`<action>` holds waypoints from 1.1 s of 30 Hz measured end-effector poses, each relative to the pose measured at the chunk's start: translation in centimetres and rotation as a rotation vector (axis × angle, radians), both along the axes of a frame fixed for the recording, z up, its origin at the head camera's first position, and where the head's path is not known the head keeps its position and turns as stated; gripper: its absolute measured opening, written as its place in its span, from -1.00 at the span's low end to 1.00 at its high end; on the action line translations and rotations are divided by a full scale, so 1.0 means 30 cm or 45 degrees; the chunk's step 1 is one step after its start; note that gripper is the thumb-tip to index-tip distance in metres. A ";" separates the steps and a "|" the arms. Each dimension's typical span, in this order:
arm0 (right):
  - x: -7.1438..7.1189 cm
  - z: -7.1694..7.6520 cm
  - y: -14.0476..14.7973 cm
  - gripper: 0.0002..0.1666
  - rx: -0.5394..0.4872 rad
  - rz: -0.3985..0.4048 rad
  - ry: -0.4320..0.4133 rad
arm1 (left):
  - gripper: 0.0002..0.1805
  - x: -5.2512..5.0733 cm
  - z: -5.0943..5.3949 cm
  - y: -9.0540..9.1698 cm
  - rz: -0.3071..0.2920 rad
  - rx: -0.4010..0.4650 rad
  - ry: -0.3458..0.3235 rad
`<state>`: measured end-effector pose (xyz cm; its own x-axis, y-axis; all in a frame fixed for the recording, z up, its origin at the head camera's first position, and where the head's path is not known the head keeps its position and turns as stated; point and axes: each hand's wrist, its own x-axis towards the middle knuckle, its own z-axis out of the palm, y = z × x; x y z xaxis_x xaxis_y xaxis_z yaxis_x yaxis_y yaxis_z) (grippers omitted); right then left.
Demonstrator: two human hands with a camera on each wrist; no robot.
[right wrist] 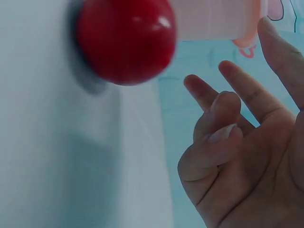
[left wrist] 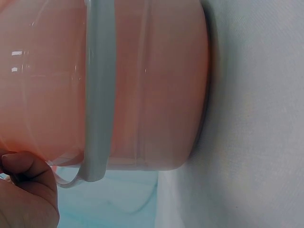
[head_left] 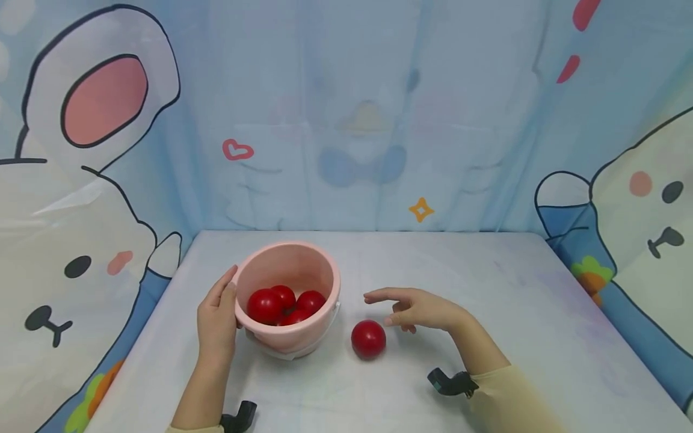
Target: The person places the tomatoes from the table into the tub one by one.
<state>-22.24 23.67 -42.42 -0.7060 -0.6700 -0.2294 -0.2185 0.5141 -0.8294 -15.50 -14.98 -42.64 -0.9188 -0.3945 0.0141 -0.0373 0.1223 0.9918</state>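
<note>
A pink bucket (head_left: pixel 287 334) with a white handle (left wrist: pixel 100 90) stands on the table, left of the middle. Inside it lie several round, shiny red balls (head_left: pixel 265 305). My left hand (head_left: pixel 215 319) grips the bucket at its left side near the rim; some of its fingers are hidden behind the wall. One more red ball (head_left: pixel 369 340) rests on the table to the right of the bucket. Just right of and above this ball hovers my right hand (head_left: pixel 425 308), index finger extended and other fingers partly bent, holding nothing. The right wrist view shows a gap between the hand and the ball (right wrist: pixel 127 40).
The white-covered table (head_left: pixel 476 270) reaches back to a light blue curtain (head_left: pixel 357 78) printed with cartoon animals. Dark camera mounts (head_left: pixel 453 382) sit at both wrists.
</note>
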 end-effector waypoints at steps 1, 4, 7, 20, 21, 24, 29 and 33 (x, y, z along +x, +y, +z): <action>0.008 -0.021 0.005 -0.36 -0.010 -0.019 -0.017 | -0.58 0.001 -0.001 0.001 0.001 0.000 0.001; 0.026 -0.077 0.016 -0.31 -0.042 -0.087 -0.062 | -0.59 0.001 -0.004 0.001 0.001 0.004 0.006; 0.037 -0.123 0.024 -0.26 -0.069 -0.137 -0.099 | -0.59 0.001 -0.003 0.001 0.000 0.010 0.004; 0.054 -0.190 0.031 -0.16 -0.074 -0.156 -0.075 | -0.62 0.002 0.001 0.002 0.015 0.032 0.018; 0.056 -0.190 0.029 -0.17 -0.055 -0.157 -0.071 | -0.62 0.002 0.001 0.002 0.013 0.033 0.018; 0.059 -0.192 0.023 -0.19 -0.004 -0.164 -0.047 | -0.61 0.002 0.002 0.001 0.010 0.028 0.017; 0.064 -0.194 0.012 -0.28 0.057 -0.188 -0.017 | -0.62 0.001 0.004 0.001 0.011 0.022 0.015; 0.067 -0.198 0.009 -0.32 0.067 -0.192 -0.016 | -0.62 0.001 0.005 0.002 0.013 0.019 0.009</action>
